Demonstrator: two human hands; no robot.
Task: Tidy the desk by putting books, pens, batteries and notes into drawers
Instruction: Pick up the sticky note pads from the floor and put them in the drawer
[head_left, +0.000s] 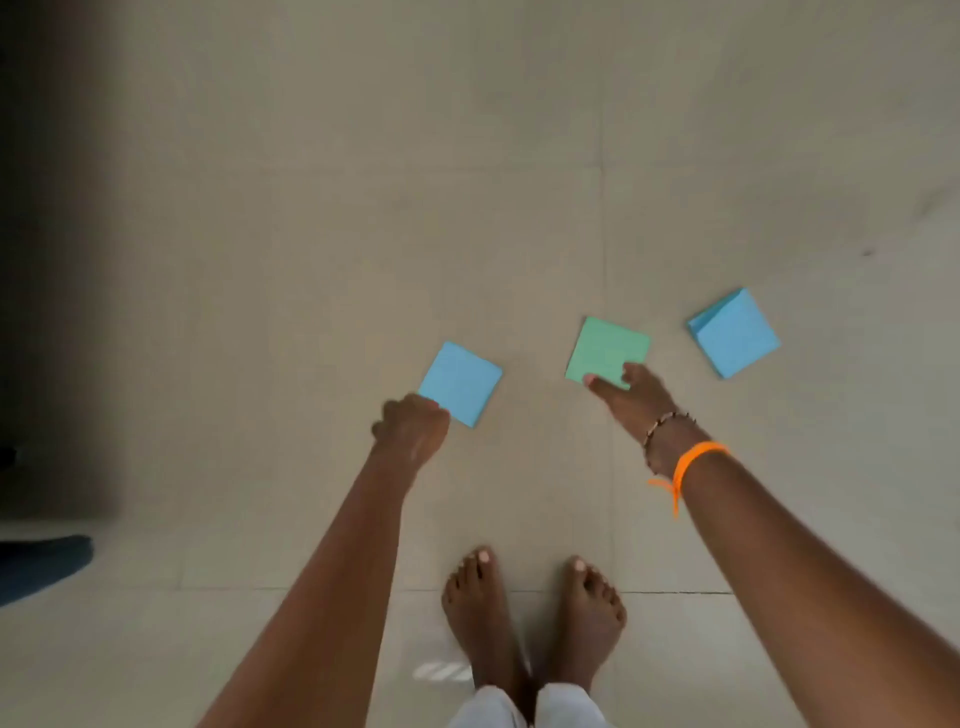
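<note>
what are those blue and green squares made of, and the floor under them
The two blue pads and the green pad look like matte paper, likely sticky notes: flat colour, no shine, and the right-hand blue one shows a stacked edge. The floor looks like smooth beige tile, ceramic or stone, with thin straight joint lines and a faint sheen.

Tiled floor (311, 260), dark blue cloth (41, 564) at left.

Both arms stretched down, left hand (413, 427) fisted, right hand (631, 392) pinching
</note>
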